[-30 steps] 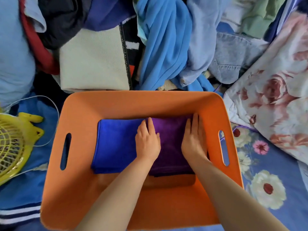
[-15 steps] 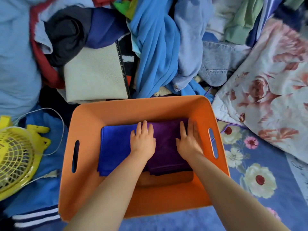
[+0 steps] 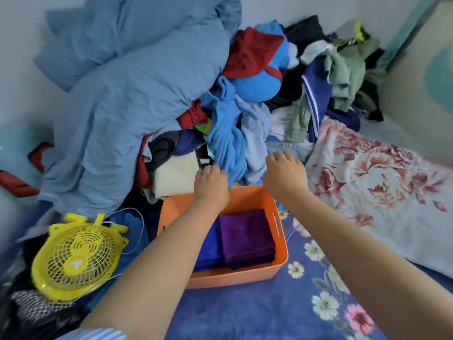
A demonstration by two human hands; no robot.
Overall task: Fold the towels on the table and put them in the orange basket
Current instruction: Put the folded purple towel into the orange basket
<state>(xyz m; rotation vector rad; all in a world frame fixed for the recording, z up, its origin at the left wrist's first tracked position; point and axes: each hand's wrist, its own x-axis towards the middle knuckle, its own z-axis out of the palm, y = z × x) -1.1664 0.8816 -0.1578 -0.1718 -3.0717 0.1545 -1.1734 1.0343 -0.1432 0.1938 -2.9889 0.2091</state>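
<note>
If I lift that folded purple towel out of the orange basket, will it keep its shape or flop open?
The purple towel looks soft and plush, so it would probably sag and unfold if lifted by one edge. Its layered folds suggest supporting it from underneath. It seems light, and unlikely to slip, lying snug against the orange basket wall.

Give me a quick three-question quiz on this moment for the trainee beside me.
1. True or false: the purple towel lies folded inside the orange basket.
2. Which towel lies nearer the yellow fan: purple or blue towel?
3. Where are the left hand and right hand: A) flat on the towels, B) up at the basket's far rim by the clothes pile, C) on the fan?

Key: 1 true; 2 blue; 3 B.
</note>
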